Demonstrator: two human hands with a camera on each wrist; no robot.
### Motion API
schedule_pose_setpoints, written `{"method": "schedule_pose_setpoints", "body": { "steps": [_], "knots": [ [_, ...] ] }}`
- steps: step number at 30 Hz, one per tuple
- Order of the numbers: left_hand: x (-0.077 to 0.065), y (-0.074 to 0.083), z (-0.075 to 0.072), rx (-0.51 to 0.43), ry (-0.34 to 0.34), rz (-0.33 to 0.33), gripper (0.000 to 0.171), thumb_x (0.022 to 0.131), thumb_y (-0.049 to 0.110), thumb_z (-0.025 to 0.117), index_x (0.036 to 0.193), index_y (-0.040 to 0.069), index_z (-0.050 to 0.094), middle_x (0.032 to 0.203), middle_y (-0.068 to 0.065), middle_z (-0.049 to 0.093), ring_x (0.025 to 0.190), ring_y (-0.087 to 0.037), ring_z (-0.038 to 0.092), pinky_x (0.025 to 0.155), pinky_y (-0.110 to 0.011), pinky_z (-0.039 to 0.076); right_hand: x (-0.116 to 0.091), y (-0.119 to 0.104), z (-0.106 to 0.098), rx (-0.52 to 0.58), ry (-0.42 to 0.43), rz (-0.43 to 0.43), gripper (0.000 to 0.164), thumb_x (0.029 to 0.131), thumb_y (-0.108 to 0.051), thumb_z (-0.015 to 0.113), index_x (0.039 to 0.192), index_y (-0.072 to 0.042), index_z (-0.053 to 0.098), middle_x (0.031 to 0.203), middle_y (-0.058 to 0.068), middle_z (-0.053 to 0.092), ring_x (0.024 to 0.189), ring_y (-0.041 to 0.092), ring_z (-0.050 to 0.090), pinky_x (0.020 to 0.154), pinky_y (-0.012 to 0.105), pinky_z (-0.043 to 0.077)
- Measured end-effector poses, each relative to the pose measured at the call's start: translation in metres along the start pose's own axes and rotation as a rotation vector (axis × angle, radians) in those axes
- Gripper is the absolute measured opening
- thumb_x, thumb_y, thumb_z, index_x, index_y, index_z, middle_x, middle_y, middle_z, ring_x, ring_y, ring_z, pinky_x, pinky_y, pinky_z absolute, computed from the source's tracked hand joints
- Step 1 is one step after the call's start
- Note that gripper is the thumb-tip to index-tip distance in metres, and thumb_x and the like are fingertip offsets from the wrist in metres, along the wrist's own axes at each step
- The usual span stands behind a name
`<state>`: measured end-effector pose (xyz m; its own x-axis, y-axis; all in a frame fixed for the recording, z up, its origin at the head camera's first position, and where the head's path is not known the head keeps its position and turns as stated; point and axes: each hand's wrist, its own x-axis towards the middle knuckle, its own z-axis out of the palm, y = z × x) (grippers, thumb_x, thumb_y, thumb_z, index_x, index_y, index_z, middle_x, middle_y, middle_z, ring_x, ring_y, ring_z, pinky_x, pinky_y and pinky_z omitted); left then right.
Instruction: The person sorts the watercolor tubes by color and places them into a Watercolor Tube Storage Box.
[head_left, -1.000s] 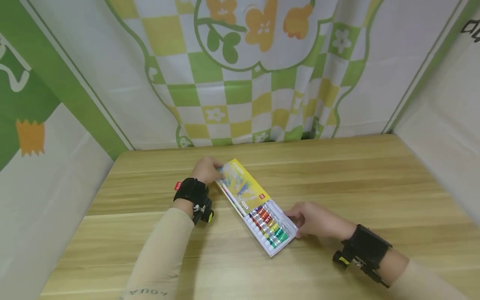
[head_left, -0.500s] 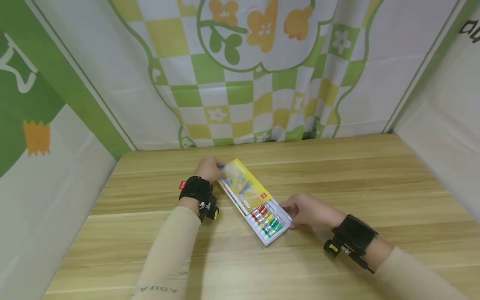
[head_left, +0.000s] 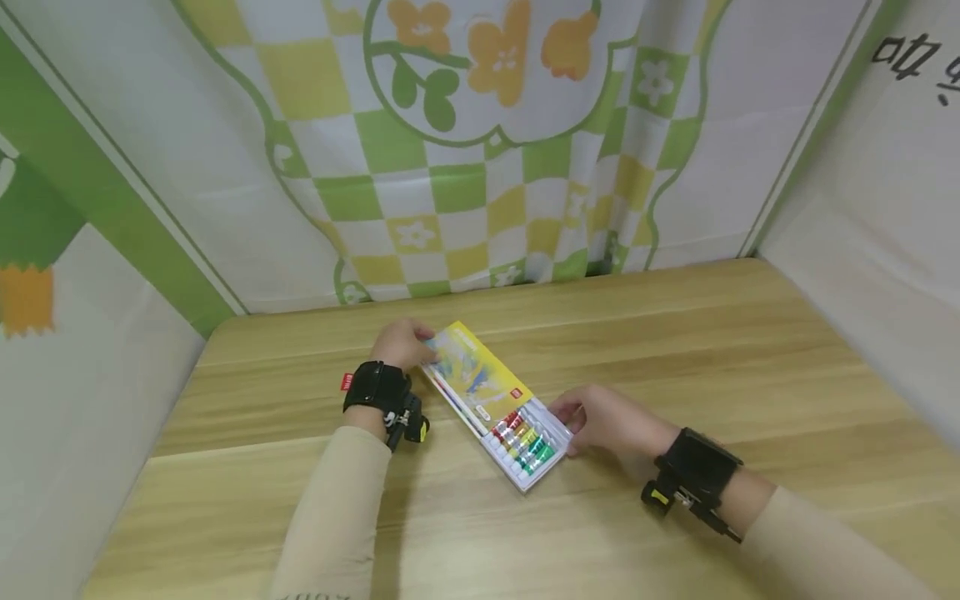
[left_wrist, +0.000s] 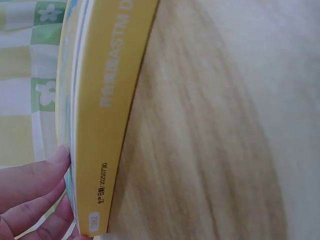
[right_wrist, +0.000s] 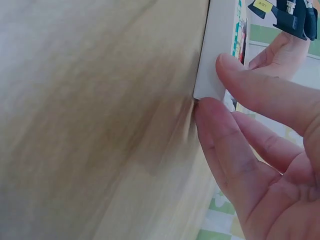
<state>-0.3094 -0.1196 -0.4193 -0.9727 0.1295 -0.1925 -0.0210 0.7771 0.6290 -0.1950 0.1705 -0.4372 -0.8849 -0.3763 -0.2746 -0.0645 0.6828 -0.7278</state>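
Observation:
A flat paint box lies slantwise on the table, its white tray (head_left: 525, 482) partly out of a yellow printed sleeve (head_left: 480, 375). Several paint tubes (head_left: 525, 442), red through yellow to green, show in the exposed tray under clear plastic. A thin paintbrush (head_left: 459, 402) runs along the left side. My left hand (head_left: 402, 343) grips the far left end of the sleeve; the left wrist view shows its yellow side. At the near right end, my right hand (head_left: 611, 421) pinches the tray's corner, thumb (right_wrist: 231, 67) on the white wall.
The wooden table (head_left: 675, 350) extends around the box on all sides. A checked green and yellow curtain (head_left: 465, 192) hangs at its back edge. White cloth walls (head_left: 862, 275) stand at both sides. Each wrist wears a black strap (head_left: 697, 467) with a camera.
The tray has slid further into the sleeve, so less of the tubes shows. My right hand has moved up and left with it; my left hand keeps its hold.

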Motion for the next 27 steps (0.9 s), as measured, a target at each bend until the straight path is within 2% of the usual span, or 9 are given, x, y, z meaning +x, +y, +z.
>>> {"method": "schedule_pose_setpoints", "body": {
  "steps": [4, 11, 19, 27],
  "knots": [
    [-0.001, 0.001, -0.008, 0.031, 0.003, -0.007, 0.046, 0.077, 0.012, 0.075, 0.119, 0.001, 0.062, 0.121, -0.017, 0.061, 0.111, -0.033, 0.054, 0.096, -0.043, 0.045, 0.011, -0.007, -0.001, -0.019, 0.002, -0.012, 0.053, 0.064, 0.001, 0.08, 0.114, -0.007, 0.065, 0.094, -0.001, 0.064, 0.083, 0.013, 0.059, 0.074, 0.025, 0.053],
    [0.008, 0.003, -0.009, 0.025, 0.009, 0.003, 0.045, 0.074, 0.01, 0.077, 0.116, 0.0, 0.063, 0.119, -0.017, 0.062, 0.108, -0.032, 0.055, 0.095, -0.042, 0.045, 0.019, -0.014, -0.006, -0.042, 0.011, -0.045, 0.055, 0.063, 0.002, 0.081, 0.115, -0.003, 0.063, 0.095, 0.002, 0.064, 0.085, 0.015, 0.06, 0.075, 0.025, 0.053],
    [0.004, 0.008, -0.006, 0.018, 0.01, 0.0, 0.045, 0.074, 0.008, 0.076, 0.116, -0.001, 0.063, 0.119, -0.018, 0.061, 0.109, -0.033, 0.055, 0.096, -0.043, 0.044, 0.022, -0.016, -0.007, -0.043, 0.004, 0.006, 0.051, 0.062, 0.002, 0.081, 0.11, -0.006, 0.065, 0.093, 0.0, 0.064, 0.086, 0.015, 0.059, 0.075, 0.027, 0.052],
    [-0.001, 0.004, 0.0, 0.005, -0.003, 0.005, 0.046, 0.076, 0.009, 0.075, 0.118, -0.002, 0.061, 0.12, -0.019, 0.061, 0.11, -0.034, 0.055, 0.095, -0.044, 0.045, 0.026, -0.015, -0.008, -0.08, 0.011, 0.039, 0.05, 0.063, 0.0, 0.081, 0.11, -0.008, 0.066, 0.09, -0.002, 0.066, 0.084, 0.012, 0.059, 0.074, 0.026, 0.05]
  ]
}}
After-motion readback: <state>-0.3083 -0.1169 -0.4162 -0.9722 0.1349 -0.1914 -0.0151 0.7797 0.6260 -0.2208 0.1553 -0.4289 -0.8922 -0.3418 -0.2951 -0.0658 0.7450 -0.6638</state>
